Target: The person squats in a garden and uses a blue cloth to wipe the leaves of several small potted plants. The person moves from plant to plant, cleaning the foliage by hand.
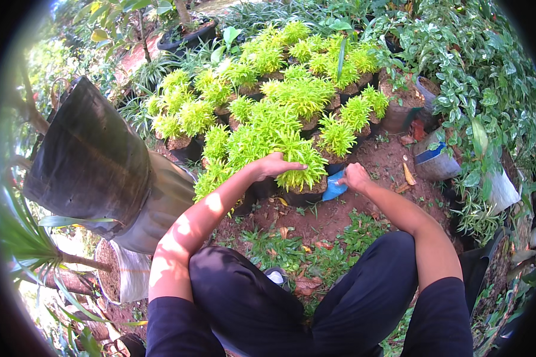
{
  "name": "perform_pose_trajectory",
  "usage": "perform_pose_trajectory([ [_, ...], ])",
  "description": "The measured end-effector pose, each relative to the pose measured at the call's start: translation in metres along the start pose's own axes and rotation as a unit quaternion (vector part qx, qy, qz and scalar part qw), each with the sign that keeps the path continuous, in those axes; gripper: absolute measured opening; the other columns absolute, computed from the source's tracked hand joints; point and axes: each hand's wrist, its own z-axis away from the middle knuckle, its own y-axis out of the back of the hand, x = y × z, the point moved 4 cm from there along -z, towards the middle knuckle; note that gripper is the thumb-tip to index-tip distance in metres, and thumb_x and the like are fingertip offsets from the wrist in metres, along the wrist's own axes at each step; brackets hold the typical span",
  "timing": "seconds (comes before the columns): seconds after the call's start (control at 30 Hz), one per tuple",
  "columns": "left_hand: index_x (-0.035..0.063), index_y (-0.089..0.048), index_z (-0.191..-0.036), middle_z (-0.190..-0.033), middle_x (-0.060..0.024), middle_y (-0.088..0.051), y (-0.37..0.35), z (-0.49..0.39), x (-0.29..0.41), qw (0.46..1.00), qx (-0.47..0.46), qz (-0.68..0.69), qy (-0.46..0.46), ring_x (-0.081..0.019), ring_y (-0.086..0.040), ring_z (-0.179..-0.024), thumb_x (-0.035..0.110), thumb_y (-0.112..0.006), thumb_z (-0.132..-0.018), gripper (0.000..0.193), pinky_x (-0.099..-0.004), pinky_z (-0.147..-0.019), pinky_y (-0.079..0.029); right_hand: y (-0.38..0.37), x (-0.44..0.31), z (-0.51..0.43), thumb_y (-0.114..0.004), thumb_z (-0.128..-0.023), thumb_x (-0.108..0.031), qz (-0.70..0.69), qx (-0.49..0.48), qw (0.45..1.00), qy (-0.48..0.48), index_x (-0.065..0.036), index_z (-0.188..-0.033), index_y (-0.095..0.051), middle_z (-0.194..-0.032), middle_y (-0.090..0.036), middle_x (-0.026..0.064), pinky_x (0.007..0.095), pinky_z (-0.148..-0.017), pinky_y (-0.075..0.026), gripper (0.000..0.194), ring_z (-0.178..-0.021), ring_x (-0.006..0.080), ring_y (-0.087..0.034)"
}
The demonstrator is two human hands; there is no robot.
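My left hand (280, 165) reaches into a bright yellow-green leafy plant (300, 160) at the front of a cluster. Its thumb lies across the leaves, while the other fingers are mostly hidden, so I cannot tell whether it grips. That plant grows in a dark nursery pot (303, 197) with brown soil showing at the rim. Just right of the pot, my right hand (356, 177) is closed around a blue scoop-like plastic piece (335, 185). The blue piece slants down beside the pot's side; its exact kind is unclear.
Several similar potted plants (295, 89) crowd behind. A large black planter (89, 156) leans in from the left, above a white sack of soil (134, 270). Grow bags (435, 156) and variegated foliage (487, 80) line the right. Reddish soil (290, 223) and weeds lie before my knees.
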Motion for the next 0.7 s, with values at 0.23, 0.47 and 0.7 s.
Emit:
perform_pose_trajectory([
  [0.23, -0.0107, -0.021, -0.145, -0.15, -0.0271, -0.029, -0.021, -0.026, 0.023, 0.996, -0.041, 0.073, 0.022, -0.0341, -0.034, -0.137, 0.062, -0.07, -0.075, 0.112, -0.0466, -0.111, -0.032, -0.006, -0.005, -0.006, -0.081, -0.073, -0.032, 0.035, -0.1, 0.994, -0.03, -0.001, -0.097, -0.07, -0.11, -0.064, 0.0241, 0.0444, -0.089, -0.052, 0.041, -0.105, 0.0378, -0.062],
  [0.47, 0.0012, -0.025, -0.149, -0.153, -0.0214, -0.027, -0.02, -0.023, 0.016, 0.988, -0.031, 0.112, 0.105, -0.0333, -0.033, -0.139, 0.068, -0.065, -0.075, 0.107, -0.0517, -0.108, -0.034, -0.001, -0.014, -0.001, -0.08, -0.072, -0.029, 0.096, -0.052, 0.993, 0.049, -0.001, -0.104, -0.065, -0.11, -0.063, 0.0239, 0.0454, -0.094, -0.049, 0.045, -0.109, 0.0398, -0.059],
  [0.7, 0.0136, -0.029, -0.149, -0.152, -0.0167, -0.031, -0.011, -0.008, -0.002, 0.946, -0.151, 0.283, 0.039, -0.0277, -0.041, -0.134, 0.067, -0.057, -0.083, 0.089, -0.0452, -0.106, -0.039, 0.007, -0.016, 0.002, -0.078, -0.075, -0.025, 0.075, -0.096, 0.992, 0.017, 0.0, -0.103, -0.064, -0.112, -0.061, 0.0238, 0.0454, -0.095, -0.048, 0.04, -0.11, 0.0404, -0.058],
])
